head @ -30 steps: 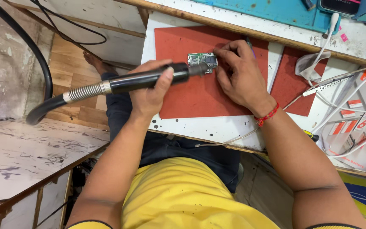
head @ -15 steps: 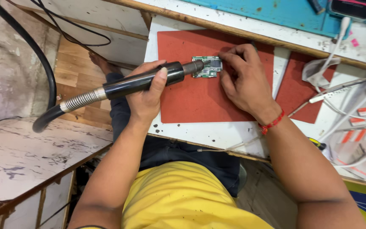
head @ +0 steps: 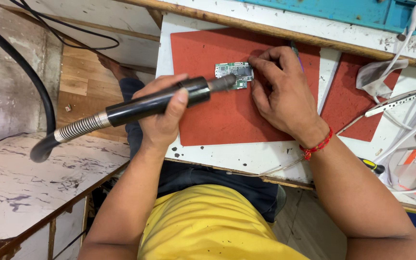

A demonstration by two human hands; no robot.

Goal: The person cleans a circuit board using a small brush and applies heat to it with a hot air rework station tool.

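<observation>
The left hand (head: 162, 120) was clamped on a black cylindrical hot-air wand (head: 157, 102), nozzle over the small green circuit board (head: 234, 74) on the red rubber mat (head: 232, 115). The right hand (head: 282, 94) pinned the board with closed fingertips; heating well probably needed a steady hover.

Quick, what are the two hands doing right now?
Left hand: closed around the black tool, its tip at the circuit board.
Right hand: fingers pressing on the circuit board, with a thin tool under them.
</observation>
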